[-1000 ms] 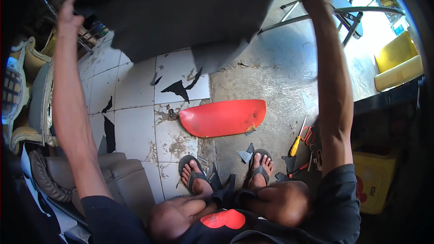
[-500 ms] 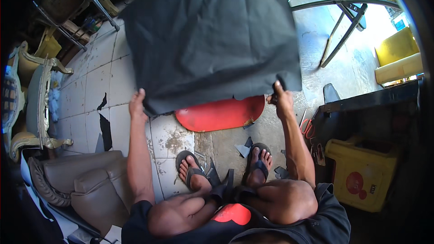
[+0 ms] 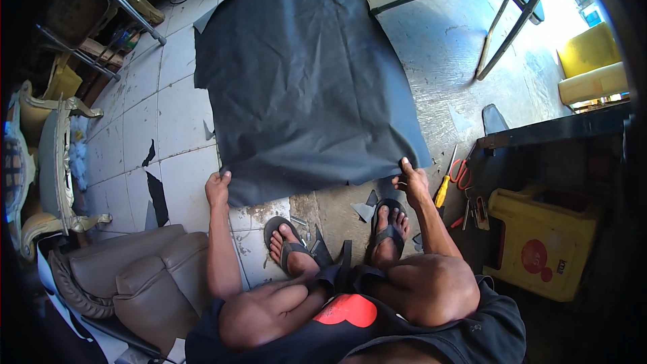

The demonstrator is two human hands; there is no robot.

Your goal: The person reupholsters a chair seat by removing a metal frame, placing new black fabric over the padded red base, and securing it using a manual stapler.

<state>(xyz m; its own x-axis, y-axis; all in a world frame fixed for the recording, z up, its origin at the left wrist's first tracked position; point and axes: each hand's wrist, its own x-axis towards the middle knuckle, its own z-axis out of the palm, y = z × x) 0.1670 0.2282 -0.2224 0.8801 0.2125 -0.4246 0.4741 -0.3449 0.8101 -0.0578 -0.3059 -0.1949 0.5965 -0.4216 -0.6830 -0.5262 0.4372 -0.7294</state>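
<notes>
A large sheet of black leatherette (image 3: 303, 87) is spread before me over the floor, with soft creases and a ragged left edge. My left hand (image 3: 218, 189) pinches its near left corner. Close to the near right corner, my right hand (image 3: 412, 183) grips the same sheet with the thumb on top. The near edge runs between both hands, just beyond my sandalled feet. Whatever lies under the sheet is hidden.
Right of my right forearm lie a yellow-handled screwdriver (image 3: 445, 185) and red-handled scissors (image 3: 461, 174), beside a yellow crate (image 3: 539, 243). Brown padded upholstery (image 3: 158, 276) sits at my left. Dark scraps (image 3: 156, 197) litter the tiles. Metal chair legs (image 3: 515, 34) stand far right.
The leatherette sheet has come down flatter and nearer, and it now covers the red rounded board that showed below its edge. Both hands moved lower, still holding the sheet. The screwdriver has come into sight.
</notes>
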